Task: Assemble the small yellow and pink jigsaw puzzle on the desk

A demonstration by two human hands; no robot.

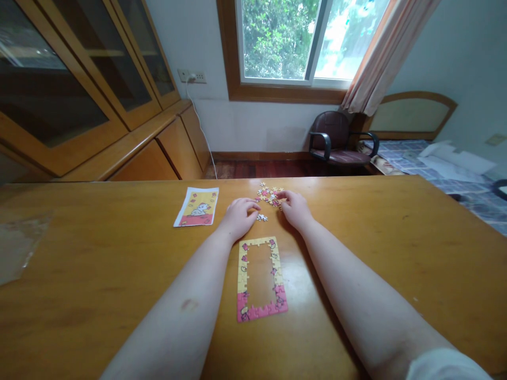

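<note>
A loose pile of small jigsaw pieces (266, 194) in yellow, pink and white lies near the far edge of the table. My right hand (296, 210) rests at the pile's right side, fingertips touching pieces, with thumb and forefinger apart. On the near left of the pile is my left hand (239, 216), its fingers loosely bent and apart. A few white pieces (262, 217) sit together just off its fingertips. Closer to me lies a joined jigsaw border (242, 279), yellow above and pink below, with bare table inside it.
A printed picture card (198, 207) with a white cartoon animal lies left of my left hand. Clear plastic wrapping (19, 243) is at the table's far left. Beyond the wooden table (119, 253) stand a dark office chair (336, 140), a cabinet (166, 148) and a bed (443, 163).
</note>
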